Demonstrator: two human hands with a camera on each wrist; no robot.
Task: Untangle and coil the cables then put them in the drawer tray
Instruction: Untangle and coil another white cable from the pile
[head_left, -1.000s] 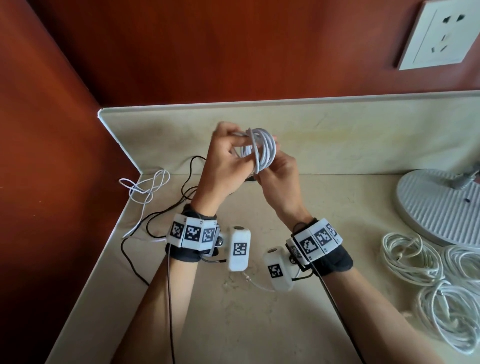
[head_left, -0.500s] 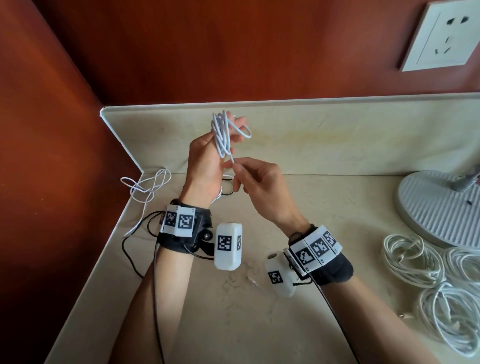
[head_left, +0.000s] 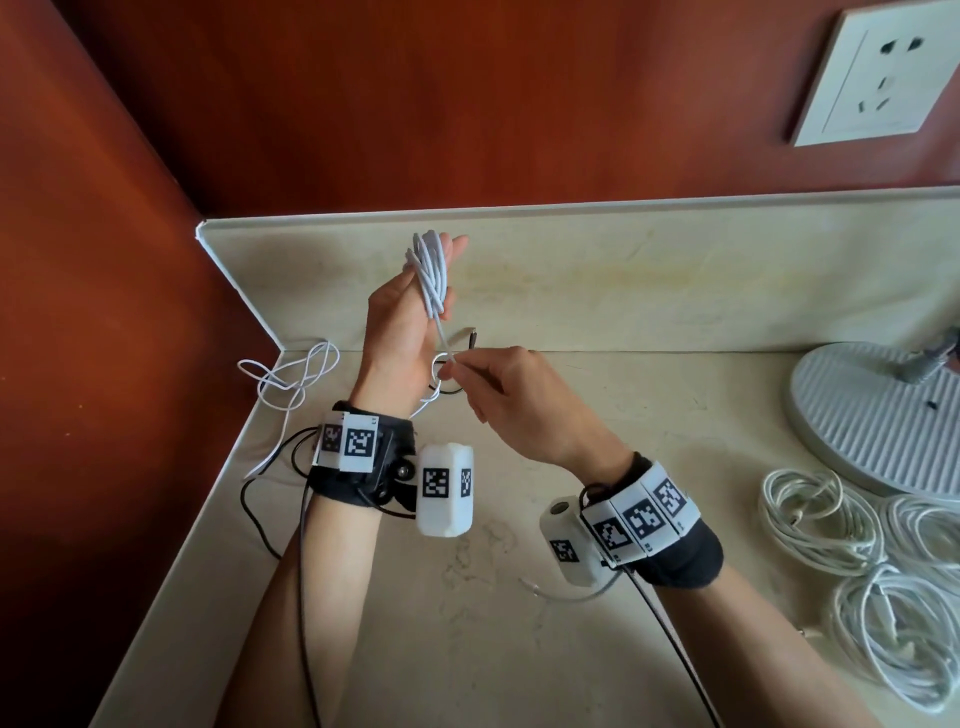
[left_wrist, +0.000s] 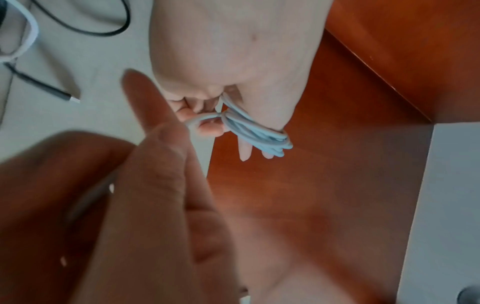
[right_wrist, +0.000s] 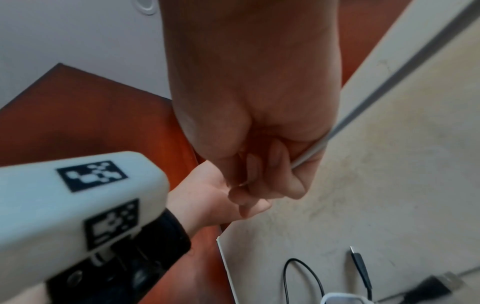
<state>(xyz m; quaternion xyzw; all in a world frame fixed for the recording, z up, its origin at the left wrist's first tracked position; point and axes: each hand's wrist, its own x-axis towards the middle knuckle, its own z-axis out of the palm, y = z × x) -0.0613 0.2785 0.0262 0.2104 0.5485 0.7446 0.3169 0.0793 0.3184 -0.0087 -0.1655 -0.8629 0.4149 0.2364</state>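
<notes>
My left hand (head_left: 402, 322) is raised in front of the backsplash and holds a small white cable coil (head_left: 430, 273) against its upright fingers; the left wrist view shows the coil (left_wrist: 255, 131) lying across those fingers. From the coil a short free end (head_left: 441, 338) runs down to my right hand (head_left: 498, 395), which pinches it between thumb and forefinger just below the left palm. The right wrist view shows that white strand (right_wrist: 310, 153) in the pinch. No drawer tray is in view.
Three coiled white cables (head_left: 815, 519) lie at the right by a round ribbed lamp base (head_left: 878, 415). A loose white cable (head_left: 291, 379) and a black cable (head_left: 260, 499) lie in the left corner, with a black plug (right_wrist: 359, 265) near the backsplash. Wooden walls close the left and back.
The coil passed from both hands into my left hand, which rose and turned palm toward me. My right hand dropped below it, drawing the free end down.
</notes>
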